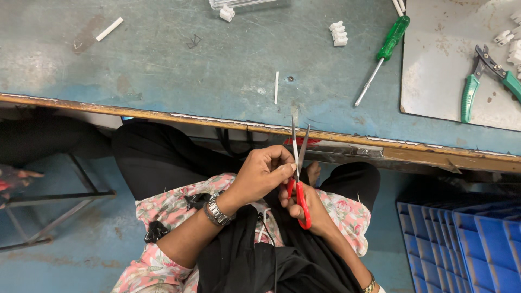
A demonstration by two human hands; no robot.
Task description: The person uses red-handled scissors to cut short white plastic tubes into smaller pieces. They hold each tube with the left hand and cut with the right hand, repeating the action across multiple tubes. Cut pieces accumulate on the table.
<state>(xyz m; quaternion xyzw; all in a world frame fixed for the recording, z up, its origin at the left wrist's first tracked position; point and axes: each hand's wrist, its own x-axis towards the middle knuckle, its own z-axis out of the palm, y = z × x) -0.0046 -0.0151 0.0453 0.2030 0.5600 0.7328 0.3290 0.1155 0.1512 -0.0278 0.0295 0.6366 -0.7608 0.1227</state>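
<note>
My right hand [312, 214] grips the red handles of a pair of scissors [300, 190] over my lap, just below the bench edge. The blades stand open and point up toward the bench. My left hand [260, 174], with a metal wristwatch, is curled beside the blades. Its thumb and forefinger pinch at the base of the blades on what looks like a thin white strip [294, 142] lying along the left blade. The two hands touch at the scissors.
The blue-green workbench [217, 70] carries a green-handled screwdriver [386, 49], green-handled pliers [477, 81] on a grey sheet [434, 81], white connector blocks [338, 33], and short white tube pieces [276, 87]. Blue crates [461, 244] stand at the lower right. A metal stool frame [59, 206] is to the left.
</note>
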